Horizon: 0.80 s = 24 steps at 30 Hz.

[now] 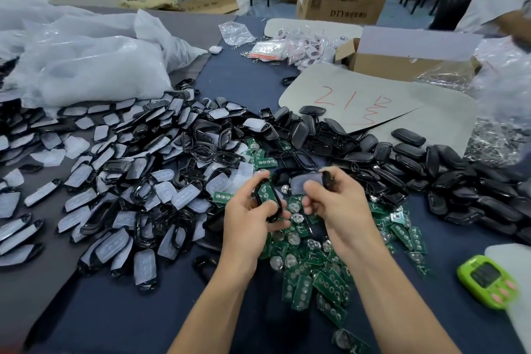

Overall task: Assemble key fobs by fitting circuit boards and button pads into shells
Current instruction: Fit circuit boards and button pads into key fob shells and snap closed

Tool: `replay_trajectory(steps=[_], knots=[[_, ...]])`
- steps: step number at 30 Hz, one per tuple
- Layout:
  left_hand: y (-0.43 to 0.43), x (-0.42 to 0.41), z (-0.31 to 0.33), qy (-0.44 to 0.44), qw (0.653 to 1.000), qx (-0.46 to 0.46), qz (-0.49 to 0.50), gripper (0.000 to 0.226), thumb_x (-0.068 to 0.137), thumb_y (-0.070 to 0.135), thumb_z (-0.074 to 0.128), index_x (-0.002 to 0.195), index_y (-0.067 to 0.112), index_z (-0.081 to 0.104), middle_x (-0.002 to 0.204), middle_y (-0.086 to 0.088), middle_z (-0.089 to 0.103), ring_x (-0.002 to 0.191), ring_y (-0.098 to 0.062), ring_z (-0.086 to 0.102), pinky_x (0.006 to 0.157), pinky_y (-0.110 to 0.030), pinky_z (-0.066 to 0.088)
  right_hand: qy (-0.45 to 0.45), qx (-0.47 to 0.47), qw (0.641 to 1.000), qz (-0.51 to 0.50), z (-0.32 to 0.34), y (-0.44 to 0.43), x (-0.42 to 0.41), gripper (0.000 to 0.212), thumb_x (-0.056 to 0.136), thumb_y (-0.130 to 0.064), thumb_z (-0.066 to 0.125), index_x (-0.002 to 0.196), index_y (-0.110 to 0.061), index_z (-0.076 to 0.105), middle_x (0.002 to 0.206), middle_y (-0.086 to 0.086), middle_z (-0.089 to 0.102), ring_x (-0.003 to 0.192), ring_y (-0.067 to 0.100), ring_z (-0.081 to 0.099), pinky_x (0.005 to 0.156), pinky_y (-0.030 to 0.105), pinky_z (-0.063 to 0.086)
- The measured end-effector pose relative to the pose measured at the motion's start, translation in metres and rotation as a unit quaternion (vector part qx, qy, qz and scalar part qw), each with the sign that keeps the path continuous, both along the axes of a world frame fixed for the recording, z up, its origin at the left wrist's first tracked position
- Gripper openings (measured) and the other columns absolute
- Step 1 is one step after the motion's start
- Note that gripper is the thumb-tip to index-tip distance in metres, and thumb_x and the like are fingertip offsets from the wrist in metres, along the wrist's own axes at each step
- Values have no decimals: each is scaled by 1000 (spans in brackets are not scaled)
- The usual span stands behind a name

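Observation:
My left hand (249, 214) grips a black front shell (268, 199) with a green circuit board seated inside it. Just to its right, my right hand (334, 204) holds a black back shell (307, 183), blurred, a little apart from the first. Under both hands lies a pile of green circuit boards (319, 270) with round battery clips. A heap of black frames with translucent button pads (138, 181) spreads to the left. Closed black back shells (448, 178) are heaped to the right.
White plastic bags (86, 66) lie at the back left. A grey card with red writing (373, 103) and an open cardboard box (402, 57) sit at the back right. A green timer (487, 284) rests at the right edge. Another person (500, 0) stands far right.

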<state>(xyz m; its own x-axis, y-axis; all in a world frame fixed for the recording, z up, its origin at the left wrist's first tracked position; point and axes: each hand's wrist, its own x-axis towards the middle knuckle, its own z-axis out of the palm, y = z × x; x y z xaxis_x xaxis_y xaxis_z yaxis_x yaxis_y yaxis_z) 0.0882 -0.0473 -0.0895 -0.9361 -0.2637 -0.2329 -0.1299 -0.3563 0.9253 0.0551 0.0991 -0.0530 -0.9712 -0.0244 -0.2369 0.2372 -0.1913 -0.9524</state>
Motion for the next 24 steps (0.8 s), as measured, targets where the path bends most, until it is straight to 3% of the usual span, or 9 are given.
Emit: replay_trajectory(steps=[3, 9, 15, 17, 19, 24], knots=[[15, 7, 9, 21, 999, -21, -33, 59, 92, -14, 57, 122, 35, 73, 99, -3, 79, 74, -24, 76, 57, -34, 62, -55, -91, 994, -8, -1, 13, 20, 12, 93, 10, 62, 93, -2, 64, 71, 7, 69, 54, 12, 59, 48, 20, 52], [32, 15, 17, -4, 998, -8, -66, 43, 87, -13, 51, 105, 23, 63, 97, -2, 76, 60, -21, 68, 43, -29, 52, -70, -123, 988, -60, 1, 22, 29, 22, 93, 15, 60, 102, -4, 67, 70, 8, 69, 50, 14, 58, 45, 22, 51], [35, 18, 22, -55, 995, -20, -75, 28, 69, 9, 55, 91, 26, 55, 69, -5, 62, 48, -20, 49, 39, -22, 26, -62, -112, 989, -79, 3, 15, 35, 21, 91, 16, 62, 99, -4, 65, 68, 9, 71, 50, 17, 59, 46, 25, 52], [37, 19, 24, -51, 996, -11, -69, 14, 84, 13, 59, 89, 26, 57, 67, -3, 58, 46, -18, 47, 38, -21, 25, -53, -101, 989, -89, 3, 11, 37, 21, 91, 16, 62, 99, -3, 64, 68, 9, 70, 49, 18, 59, 46, 25, 52], [40, 19, 24, -48, 996, -27, -64, 17, 99, 18, 59, 86, 29, 62, 64, 1, 59, 45, -16, 47, 36, -20, 27, -40, -86, 991, -91, 4, 8, 39, 20, 91, 16, 62, 98, -3, 65, 68, 9, 70, 48, 18, 60, 46, 25, 53], [30, 19, 24, -31, 992, -96, -73, 29, 93, 4, 67, 78, 29, 69, 58, -3, 62, 41, -16, 48, 34, -18, 30, -9, -62, 998, -6, 2, 13, 45, 11, 96, 6, 63, 95, -4, 68, 80, 13, 70, 62, 21, 63, 58, 30, 58]])
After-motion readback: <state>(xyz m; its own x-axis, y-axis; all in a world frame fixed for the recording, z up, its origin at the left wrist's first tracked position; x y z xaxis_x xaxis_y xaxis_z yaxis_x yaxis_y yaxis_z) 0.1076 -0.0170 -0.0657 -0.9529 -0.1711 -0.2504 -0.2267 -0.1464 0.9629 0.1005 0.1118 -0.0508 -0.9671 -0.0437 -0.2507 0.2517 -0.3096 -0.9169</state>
